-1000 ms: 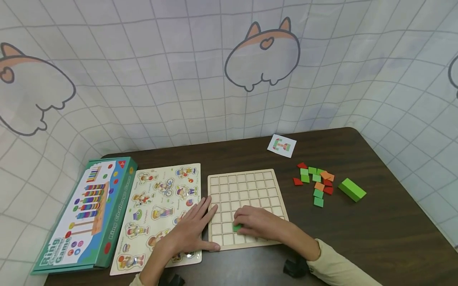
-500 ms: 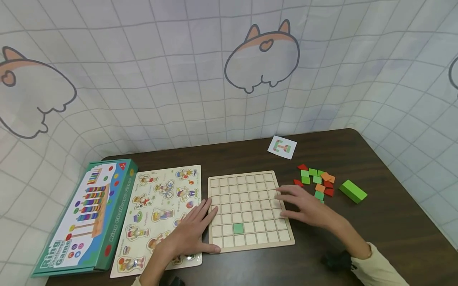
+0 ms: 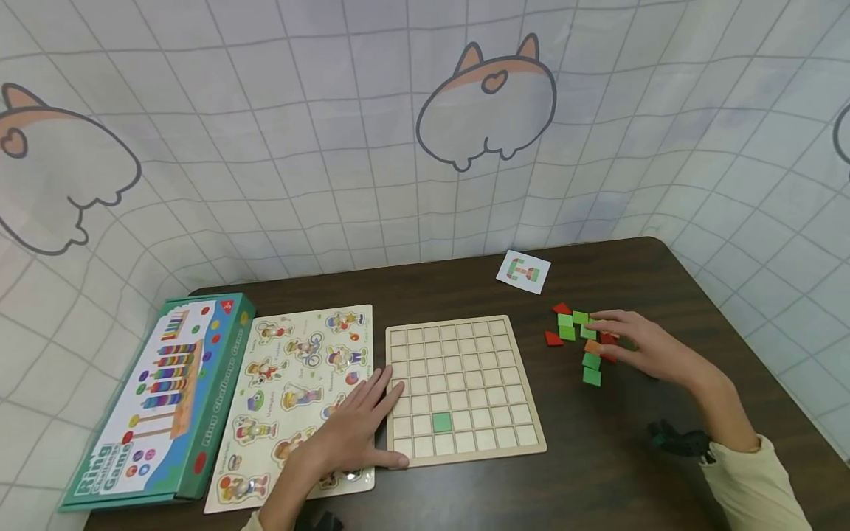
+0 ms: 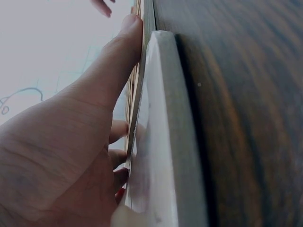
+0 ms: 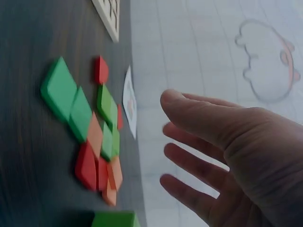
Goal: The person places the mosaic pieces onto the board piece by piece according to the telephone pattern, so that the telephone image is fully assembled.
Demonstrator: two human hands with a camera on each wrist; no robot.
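Observation:
A wooden grid board (image 3: pixel 478 456) lies mid-table with one green square tile (image 3: pixel 441 422) in a cell of its second row from the front. My left hand (image 3: pixel 355 431) rests at the board's left edge, fingers spread and thumb at the near corner, partly over the picture puzzle board (image 3: pixel 302 396). Over the loose tiles at the right hovers my right hand (image 3: pixel 647 348), with nothing between thumb and fingers in the right wrist view. Red (image 5: pixel 86 168), orange (image 5: pixel 94 135) and green tiles (image 5: pixel 60 90) lie below it; the hand hides some in the head view.
Near the table's back edge lies a white card (image 3: pixel 524 271) printed with a red and green pattern. A green Ring Challenge Game box (image 3: pixel 159 398) stands at the far left. Beyond the tiles, a green block (image 5: pixel 115 219) shows in the right wrist view.
My right hand has let go of the green tile, leaving it in the grid, and has moved right to above the loose tiles. The left hand has stayed in place.

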